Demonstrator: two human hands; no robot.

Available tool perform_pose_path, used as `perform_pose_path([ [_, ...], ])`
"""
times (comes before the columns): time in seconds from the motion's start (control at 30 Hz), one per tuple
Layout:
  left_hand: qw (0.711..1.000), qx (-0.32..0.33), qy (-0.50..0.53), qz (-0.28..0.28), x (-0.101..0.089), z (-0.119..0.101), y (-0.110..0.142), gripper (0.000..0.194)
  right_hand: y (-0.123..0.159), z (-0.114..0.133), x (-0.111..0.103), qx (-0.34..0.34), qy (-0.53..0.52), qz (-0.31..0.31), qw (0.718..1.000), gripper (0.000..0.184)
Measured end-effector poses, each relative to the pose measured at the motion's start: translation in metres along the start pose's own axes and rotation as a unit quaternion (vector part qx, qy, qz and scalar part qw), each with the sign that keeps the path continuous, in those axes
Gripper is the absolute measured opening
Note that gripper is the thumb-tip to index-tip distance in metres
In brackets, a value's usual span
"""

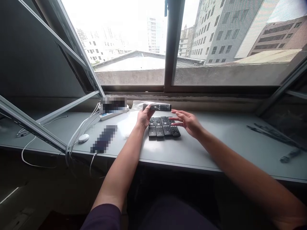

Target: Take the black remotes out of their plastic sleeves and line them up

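Inspecting, we find the left hand (144, 117) pinching the black remote control (162, 107) near its left end, long axis crosswise, the right hand (188, 121) spread just beside its right end.

Both arms stretch forward, bare below the left sleeve's edge. The left arm (124, 163) slants up to the right, its hand (143, 118) curled in a grip with the thumb on top. The right arm (236, 163) angles in leftward; the right hand (188, 123) is loose, its fingers (178, 112) spread and pointing left.
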State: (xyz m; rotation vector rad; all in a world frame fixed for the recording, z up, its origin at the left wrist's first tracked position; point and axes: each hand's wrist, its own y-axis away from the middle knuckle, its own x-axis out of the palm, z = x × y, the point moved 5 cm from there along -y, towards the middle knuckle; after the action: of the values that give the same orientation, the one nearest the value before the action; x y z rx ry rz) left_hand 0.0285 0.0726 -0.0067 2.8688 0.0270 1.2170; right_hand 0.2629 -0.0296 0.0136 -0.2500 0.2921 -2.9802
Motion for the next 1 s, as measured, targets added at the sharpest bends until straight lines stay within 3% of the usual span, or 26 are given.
perform_pose_path([
  [0.2,0.995,-0.036,-0.048,0.083,0.011,0.016,0.004,0.022,0.007,-0.003,0.023,0.003,0.007,0.102,0.995,0.04],
  [0.3,0.992,-0.04,-0.062,0.098,0.012,0.017,0.006,0.022,0.008,-0.004,0.026,0.002,-0.004,0.118,0.993,0.043],
  [0.43,0.991,-0.036,-0.074,0.105,0.013,0.014,0.008,0.022,0.007,0.0,0.022,-0.008,-0.004,0.09,0.996,0.043],
  [0.8,0.998,-0.003,-0.031,0.061,0.004,0.008,0.0,0.023,-0.002,0.001,-0.008,-0.034,0.007,-0.1,0.994,0.028],
  [0.87,0.998,-0.008,-0.03,0.063,0.003,0.007,0.0,0.022,-0.002,0.0,-0.008,-0.031,0.001,-0.086,0.996,0.026],
  [1.0,0.996,-0.021,-0.029,0.085,0.006,0.008,0.001,0.02,-0.001,-0.004,0.007,0.004,-0.035,0.009,0.999,0.028],
])
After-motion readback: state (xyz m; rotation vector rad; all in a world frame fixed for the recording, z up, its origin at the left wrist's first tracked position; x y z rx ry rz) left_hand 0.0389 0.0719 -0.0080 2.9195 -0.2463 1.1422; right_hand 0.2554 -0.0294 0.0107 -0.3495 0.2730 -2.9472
